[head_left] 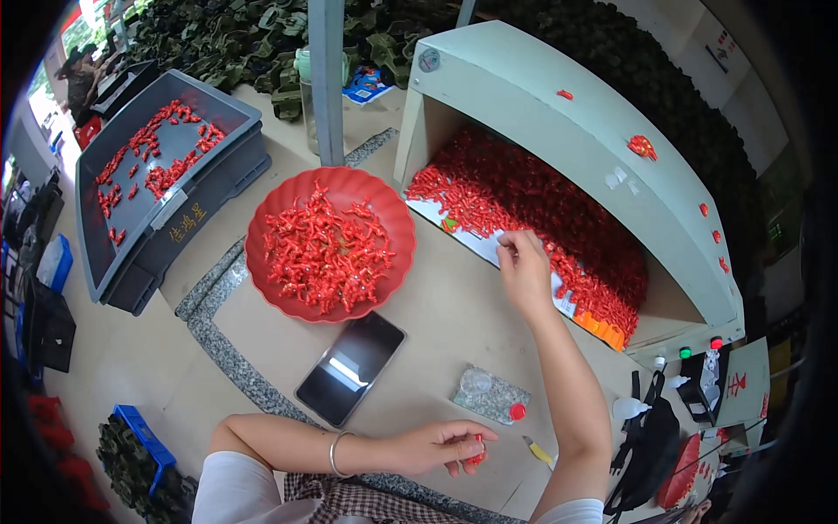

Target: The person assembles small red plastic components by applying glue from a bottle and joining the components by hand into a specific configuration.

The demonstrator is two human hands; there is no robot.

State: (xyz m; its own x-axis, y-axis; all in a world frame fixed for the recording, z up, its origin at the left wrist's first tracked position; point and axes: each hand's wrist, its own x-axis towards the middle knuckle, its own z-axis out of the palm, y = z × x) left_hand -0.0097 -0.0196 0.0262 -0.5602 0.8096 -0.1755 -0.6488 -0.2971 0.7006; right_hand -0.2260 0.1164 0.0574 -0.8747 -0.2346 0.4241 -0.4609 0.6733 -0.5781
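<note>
The largest thing here is the pale open-fronted box (546, 74), standing at the far right of the table (436, 336). Inside it lies a heap of glossy red pieces (541, 196), whose long axis runs from far left to near right along the open front; it spills onto a printed sheet at the near edge. To the left of the box is the scalloped red bowl (398, 236), holding many similar pieces. The right hand (526, 278) is the nearer one to the heap: it is at the near edge, about the middle of its length, and the heap lies just beyond its fingers and to the right. Its thumb and forefinger are close together, but I cannot tell whether something is between them. The left hand (434, 445), well nearer to the body, has thumb and fingers closed around a small red piece (476, 451), which looks shiny and knobbly, partly hidden by the fingers.
</note>
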